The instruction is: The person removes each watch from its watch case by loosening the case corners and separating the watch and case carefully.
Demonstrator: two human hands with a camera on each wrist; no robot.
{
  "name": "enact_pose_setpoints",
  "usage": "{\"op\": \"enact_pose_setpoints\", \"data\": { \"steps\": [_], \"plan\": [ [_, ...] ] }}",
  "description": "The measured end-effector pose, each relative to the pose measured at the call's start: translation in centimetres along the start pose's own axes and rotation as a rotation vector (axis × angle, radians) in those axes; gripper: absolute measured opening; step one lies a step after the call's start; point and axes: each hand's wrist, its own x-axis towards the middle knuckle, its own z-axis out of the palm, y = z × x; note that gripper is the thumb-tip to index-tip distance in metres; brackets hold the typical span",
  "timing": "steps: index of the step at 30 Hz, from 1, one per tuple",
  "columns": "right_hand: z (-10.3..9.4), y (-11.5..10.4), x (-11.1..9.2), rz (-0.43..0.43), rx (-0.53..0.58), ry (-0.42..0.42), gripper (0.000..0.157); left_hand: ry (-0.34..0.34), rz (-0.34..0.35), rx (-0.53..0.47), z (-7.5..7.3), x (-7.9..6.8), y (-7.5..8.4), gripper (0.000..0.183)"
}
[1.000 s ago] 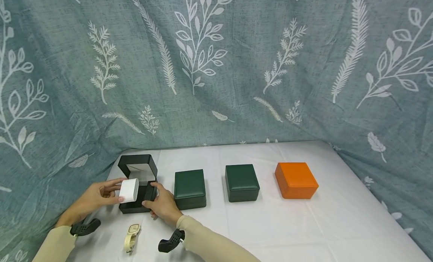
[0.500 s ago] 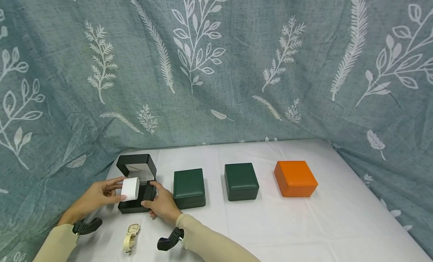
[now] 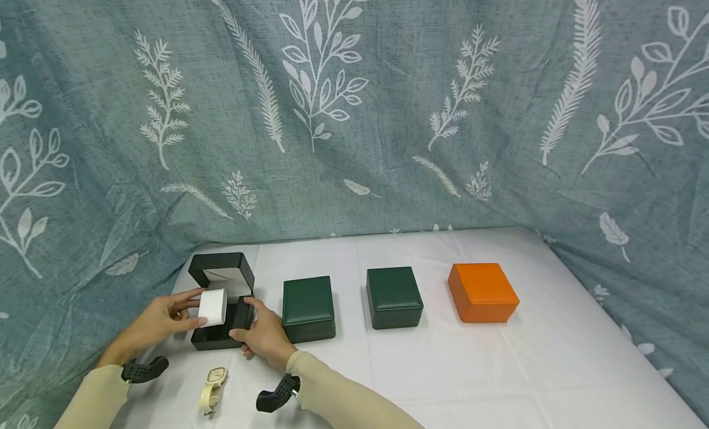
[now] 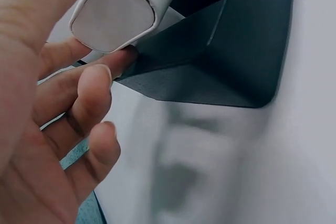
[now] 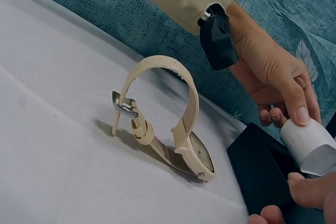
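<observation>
My left hand [image 3: 166,321] holds a white watch cushion [image 3: 213,307] between thumb and fingers, over the left part of an open black watch box [image 3: 207,342]. The left wrist view shows the cushion's flat oval end [image 4: 113,19], with the other fingers loosely bent below. My right hand [image 3: 269,336] grips the right side of the box, index finger on top and thumb at the front. In front of the box lies a cream-strapped watch [image 3: 216,375]; its strap is buckled into a loop in the right wrist view. The cushion hides part of the box's inside.
Right of the black box stand two closed green boxes [image 3: 308,306] [image 3: 394,293] and a closed orange box [image 3: 483,287]. The nearer green box is close to my right hand. A patterned teal curtain [image 3: 354,140] hangs behind the white-covered table [image 3: 443,367].
The left hand and cushion have shifted slightly right relative to the black box. The right hand keeps its grip on the box side. The head view has shifted slightly.
</observation>
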Motion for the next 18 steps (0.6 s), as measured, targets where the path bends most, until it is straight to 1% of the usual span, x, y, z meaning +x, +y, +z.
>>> {"op": "enact_pose_setpoints", "data": {
  "steps": [6,11,15,18],
  "plan": [
    [-0.04,-0.13,-0.08,-0.007,-0.004,-0.005,0.072,0.011,0.013,0.022,0.14,0.36,0.24,0.086],
    [-0.03,-0.17,-0.07,-0.009,-0.001,-0.003,0.072,-0.003,0.041,0.075,0.37,0.69,0.51,0.083],
    [-0.03,-0.10,-0.09,-0.007,-0.002,-0.004,0.072,-0.001,0.032,0.105,0.71,0.78,0.58,0.082],
    [-0.04,-0.04,-0.14,-0.003,0.001,-0.005,0.072,0.001,0.032,0.106,0.99,0.86,0.47,0.082]
  ]
}}
